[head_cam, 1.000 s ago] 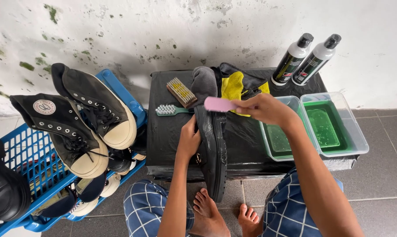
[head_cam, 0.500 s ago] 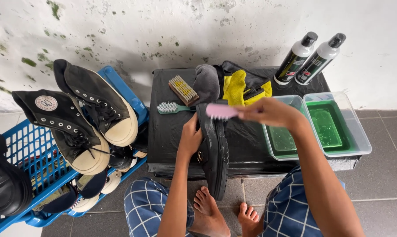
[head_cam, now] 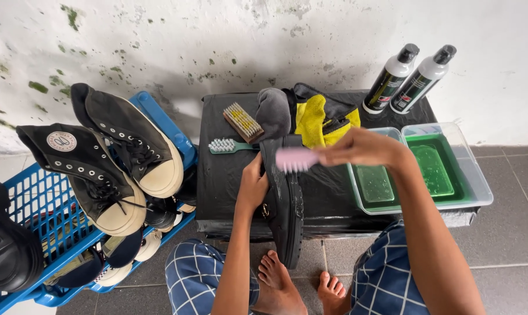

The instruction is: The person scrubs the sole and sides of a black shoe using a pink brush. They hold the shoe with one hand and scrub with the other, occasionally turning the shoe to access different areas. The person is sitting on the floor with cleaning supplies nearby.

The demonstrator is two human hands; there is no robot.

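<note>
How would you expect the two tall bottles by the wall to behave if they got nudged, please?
The two bottles are tall and narrow, so probably tippy. Round bodies would likely roll once down. They stand near the black table's back edge, so a fall seems possible.

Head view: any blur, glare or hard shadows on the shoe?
Head view: pink brush in the right hand is motion-smeared; black shoe, held by the left hand, is sharp with faint wet sheen; light soft, no hard shadows; straight edges bow slightly toward the frame borders.
</note>
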